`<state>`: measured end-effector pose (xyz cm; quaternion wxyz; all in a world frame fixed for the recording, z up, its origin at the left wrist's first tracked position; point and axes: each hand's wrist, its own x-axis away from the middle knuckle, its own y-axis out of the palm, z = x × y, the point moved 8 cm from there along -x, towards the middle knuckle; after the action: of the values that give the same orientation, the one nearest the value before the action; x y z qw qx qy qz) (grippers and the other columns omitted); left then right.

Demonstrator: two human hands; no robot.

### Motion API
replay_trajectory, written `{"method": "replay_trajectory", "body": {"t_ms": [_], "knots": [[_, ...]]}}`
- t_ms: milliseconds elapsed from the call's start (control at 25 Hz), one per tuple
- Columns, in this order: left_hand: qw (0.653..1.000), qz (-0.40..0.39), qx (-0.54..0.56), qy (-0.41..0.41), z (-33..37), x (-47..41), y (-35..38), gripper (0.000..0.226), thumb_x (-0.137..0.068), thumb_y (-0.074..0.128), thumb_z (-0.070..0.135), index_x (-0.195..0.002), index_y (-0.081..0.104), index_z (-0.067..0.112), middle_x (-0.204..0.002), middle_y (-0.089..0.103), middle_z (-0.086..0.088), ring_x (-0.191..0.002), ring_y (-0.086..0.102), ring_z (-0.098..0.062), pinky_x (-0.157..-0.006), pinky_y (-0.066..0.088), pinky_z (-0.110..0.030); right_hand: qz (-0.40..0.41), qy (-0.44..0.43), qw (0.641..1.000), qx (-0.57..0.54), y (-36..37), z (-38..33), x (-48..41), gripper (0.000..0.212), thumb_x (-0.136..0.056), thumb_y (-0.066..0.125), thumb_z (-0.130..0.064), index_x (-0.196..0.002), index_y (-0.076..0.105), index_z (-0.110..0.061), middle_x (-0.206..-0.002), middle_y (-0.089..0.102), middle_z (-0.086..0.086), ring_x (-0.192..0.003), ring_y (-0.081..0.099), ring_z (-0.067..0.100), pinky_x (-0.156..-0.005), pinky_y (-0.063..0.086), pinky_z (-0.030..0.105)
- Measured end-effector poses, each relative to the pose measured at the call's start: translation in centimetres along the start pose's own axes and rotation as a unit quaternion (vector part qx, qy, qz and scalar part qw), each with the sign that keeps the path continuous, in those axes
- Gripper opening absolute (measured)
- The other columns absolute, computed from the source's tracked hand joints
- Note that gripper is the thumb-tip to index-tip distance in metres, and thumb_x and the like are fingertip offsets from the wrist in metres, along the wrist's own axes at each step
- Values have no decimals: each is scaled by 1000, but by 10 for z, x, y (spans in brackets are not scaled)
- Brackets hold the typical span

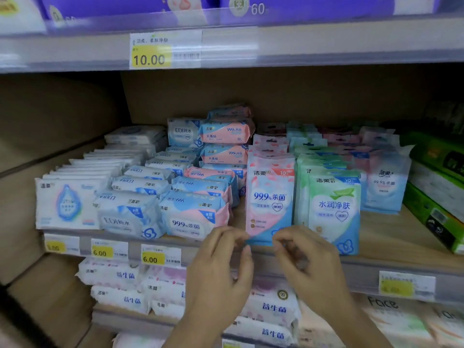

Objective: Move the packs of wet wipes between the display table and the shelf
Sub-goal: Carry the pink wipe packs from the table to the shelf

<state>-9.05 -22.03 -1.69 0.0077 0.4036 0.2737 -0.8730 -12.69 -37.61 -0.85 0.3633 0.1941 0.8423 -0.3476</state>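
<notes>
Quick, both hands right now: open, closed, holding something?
Left hand: pinching the pink wipes pack at its lower left corner.
Right hand: pinching the same pack's lower right corner.

Even, fairly bright light from above leaves the back of the shelf (pixel 401 234) in shadow, glare streaks the upper price rail (pixel 326 43), edges bend and smear, and the left hand (pixel 221 267) and right hand (pixel 311 264) blur.

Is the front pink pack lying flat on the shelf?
No, the pink pack stands upright at the shelf front, with the left hand and right hand at its bottom corners.
</notes>
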Motion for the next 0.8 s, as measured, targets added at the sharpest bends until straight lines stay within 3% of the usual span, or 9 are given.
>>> {"method": "replay_trajectory", "body": {"t_ms": [200, 360, 560, 800], "knots": [[985, -110, -49, -123, -33, 74, -27, 18, -89, 48, 42, -107, 51, 45, -91, 61, 23, -75, 56, 6, -60, 43, -12, -151, -40, 981, -116, 58, -18, 35, 5, -83, 59, -24, -85, 63, -25, -76, 60, -15, -60, 52, 1, -59, 45, 15], [943, -82, -130, -294, -55, 202, -94, 30, -86, 63, 27, -94, 53, 55, -84, 60, 30, -72, 56, 8, -59, 44, -9, -344, -31, 922, -176, 142, -48, 107, 14, -79, 51, -34, -88, 61, -29, -70, 54, -26, -60, 48, -3, -59, 42, 16], [821, 71, -215, -524, -24, 400, -217, 27, -84, 66, 22, -92, 60, 47, -84, 64, 27, -76, 59, 9, -68, 51, -16, -568, -146, 782, -210, 241, -182, 237, 29, -80, 49, -41, -96, 67, -26, -69, 55, -18, -62, 48, -6, -65, 39, 16], [655, 237, -279, -661, 92, 614, -335, 19, -91, 54, 22, -107, 63, 30, -89, 61, 21, -82, 59, 0, -78, 49, -21, -673, -326, 613, -256, 254, -411, 414, 16, -88, 60, -23, -102, 68, -18, -83, 64, -9, -71, 55, 5, -73, 47, 22]]}}
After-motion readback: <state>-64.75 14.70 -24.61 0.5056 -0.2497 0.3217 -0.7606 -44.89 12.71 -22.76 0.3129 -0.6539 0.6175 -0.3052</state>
